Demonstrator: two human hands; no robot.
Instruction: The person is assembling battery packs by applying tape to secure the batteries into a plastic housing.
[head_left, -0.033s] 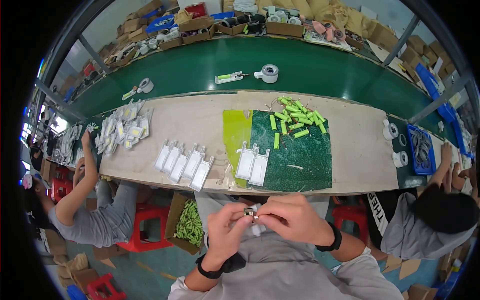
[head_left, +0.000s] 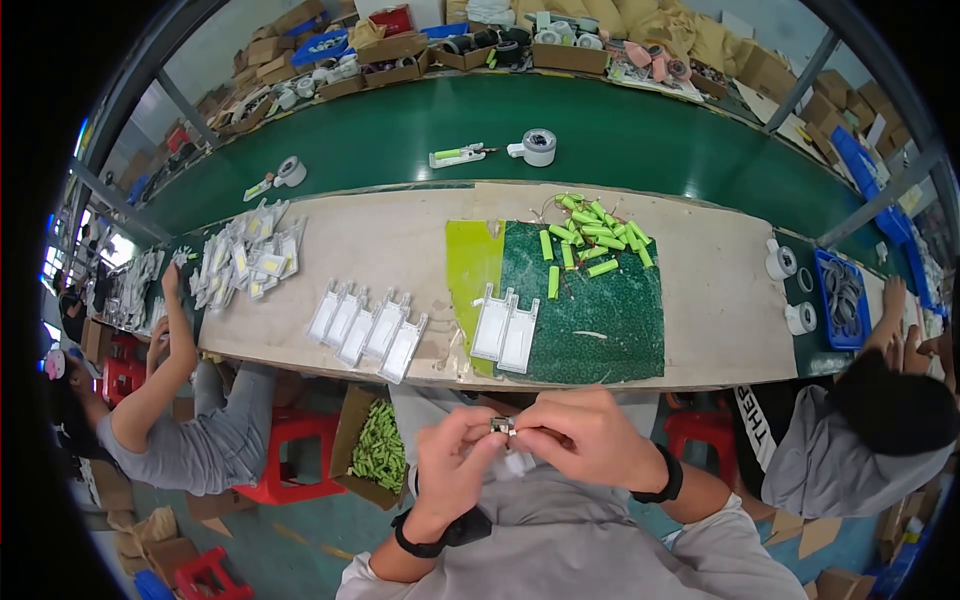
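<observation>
In front of my body, my left hand point(head_left: 457, 452) is closed, pinching a small circuit board point(head_left: 499, 425) between thumb and fingers. My right hand point(head_left: 590, 440) is closed too, its fingertips gripping a tiny white piece at the board's right edge; its exact kind cannot be made out. A white part point(head_left: 516, 463) shows below the fingers, mostly hidden by my hands. On the table beyond lie two white flat housings point(head_left: 516, 340), partly on a dark green mat point(head_left: 590, 345). Behind them is a heap of green battery cells point(head_left: 600, 235) with thin wires.
More white housings point(head_left: 365, 330) stand in a row to the left, before a pile of housings point(head_left: 250, 255). A box of green cells point(head_left: 378, 452) is beside my legs. Co-workers sit left point(head_left: 190, 430) and right point(head_left: 860, 440). A blue tray point(head_left: 843, 300) holds grey rings.
The small board has shifted slightly to the right between my fingers. Both hands stay almost in place.
</observation>
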